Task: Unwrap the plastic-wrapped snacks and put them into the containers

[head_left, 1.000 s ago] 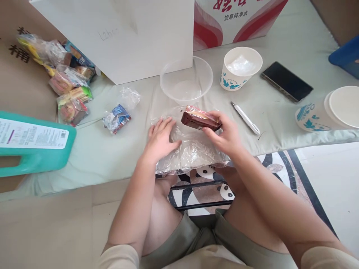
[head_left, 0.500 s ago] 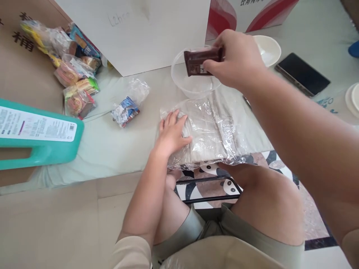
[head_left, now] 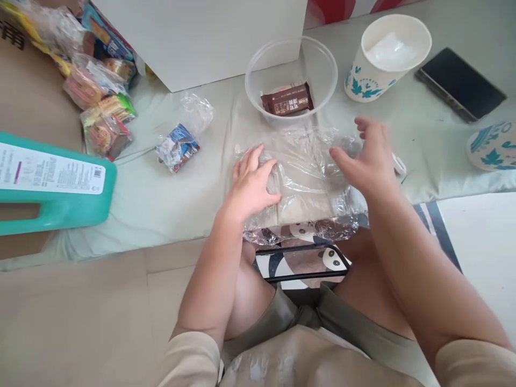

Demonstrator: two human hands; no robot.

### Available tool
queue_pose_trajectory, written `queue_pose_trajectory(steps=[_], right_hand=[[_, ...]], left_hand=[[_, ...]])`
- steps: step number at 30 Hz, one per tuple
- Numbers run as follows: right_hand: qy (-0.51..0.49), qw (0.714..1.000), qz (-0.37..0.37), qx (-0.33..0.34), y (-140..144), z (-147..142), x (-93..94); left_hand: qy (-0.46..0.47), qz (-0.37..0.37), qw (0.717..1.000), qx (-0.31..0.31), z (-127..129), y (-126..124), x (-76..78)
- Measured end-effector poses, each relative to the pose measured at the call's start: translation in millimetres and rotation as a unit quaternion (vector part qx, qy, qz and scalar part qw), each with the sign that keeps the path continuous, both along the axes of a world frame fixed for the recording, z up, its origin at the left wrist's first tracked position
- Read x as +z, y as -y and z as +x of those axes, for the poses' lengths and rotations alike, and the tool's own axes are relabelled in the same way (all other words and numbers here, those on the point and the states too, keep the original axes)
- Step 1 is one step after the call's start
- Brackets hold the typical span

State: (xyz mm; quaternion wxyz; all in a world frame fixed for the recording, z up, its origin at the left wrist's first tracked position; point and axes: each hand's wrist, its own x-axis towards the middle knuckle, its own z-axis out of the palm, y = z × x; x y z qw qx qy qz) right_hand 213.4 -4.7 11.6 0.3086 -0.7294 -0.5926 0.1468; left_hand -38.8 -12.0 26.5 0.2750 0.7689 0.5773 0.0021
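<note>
My left hand (head_left: 255, 183) lies on the left side of a clear plastic sheet (head_left: 300, 174), fingers spread, holding nothing. Above the sheet's right side is my right hand (head_left: 368, 156), its fingers apart and nothing in them; whether it touches the film I cannot tell. Just beyond the sheet stands a round clear plastic bowl (head_left: 253, 80). Inside it lies a brown wrapped snack (head_left: 287, 100) with light lettering. A small white object (head_left: 399, 165) shows partly behind my right hand.
Wrapped snacks (head_left: 107, 134) pile up at the left near a green jug (head_left: 80, 215). A crumpled blue wrapper (head_left: 177, 145) lies left of the sheet. Paper cups (head_left: 365, 80) and a phone (head_left: 461, 83) are at the right. A white box (head_left: 213, 43) stands behind.
My right hand has let go of the brown wrapped snack, which now lies in the bowl, and has come back toward me over the sheet. My left hand stays on the film.
</note>
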Motion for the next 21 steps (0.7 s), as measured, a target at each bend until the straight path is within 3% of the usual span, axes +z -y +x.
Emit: queue_pose_trajectory(steps=[3,7,9,14,17,21], right_hand=[[0.036,0.997,-0.06,-0.039,-0.8,6.6,-17.7],[0.079,0.992,-0.091,-0.031,-11.1,2.7,-13.6],[0.068,0.995,-0.067,0.002,-11.9,2.7,-13.1],[-0.034,0.995,0.057,0.075,-7.3,11.2,-17.9],[-0.072,0.987,0.106,0.099,-7.1,14.3,-16.7],[-0.077,0.985,0.117,0.103,-10.0,14.6,-14.2]], left_hand=[[0.011,0.015,1.0,-0.018,-0.3,3.8,-3.4],[0.032,0.027,0.999,-0.032,-3.1,4.5,-6.0],[0.065,0.046,0.997,-0.008,-5.2,1.0,-7.2],[0.125,0.195,0.959,0.163,-13.1,-17.2,-14.8],[0.124,0.221,0.953,0.169,-20.4,-28.1,-21.1],[0.152,0.236,0.938,0.205,-27.7,-38.7,-28.2]])
